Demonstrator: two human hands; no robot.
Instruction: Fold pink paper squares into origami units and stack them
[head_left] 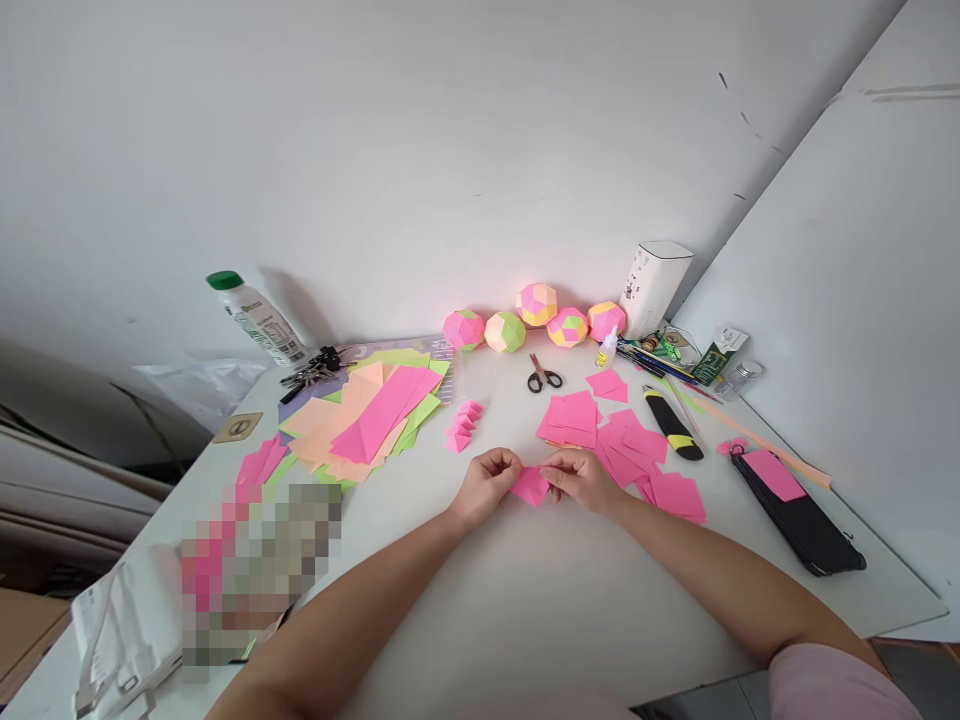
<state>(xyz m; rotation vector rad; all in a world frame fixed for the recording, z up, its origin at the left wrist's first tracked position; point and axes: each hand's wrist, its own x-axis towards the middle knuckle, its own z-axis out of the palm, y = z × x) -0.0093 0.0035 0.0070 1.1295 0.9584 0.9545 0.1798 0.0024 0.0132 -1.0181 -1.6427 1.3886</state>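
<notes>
Pink paper (532, 488), at six o'clock from the scissors (544, 374), pinched at either side between closed fingertips of left hand (481, 484) and right hand (586, 478). Liable to crease crookedly if pulled unevenly, or tear if tugged.

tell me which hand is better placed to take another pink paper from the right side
Probably the right hand: the scattered pink papers lie beside it, while the left hand would reach across. Both hold one pink piece, so the right must let go first.
</notes>
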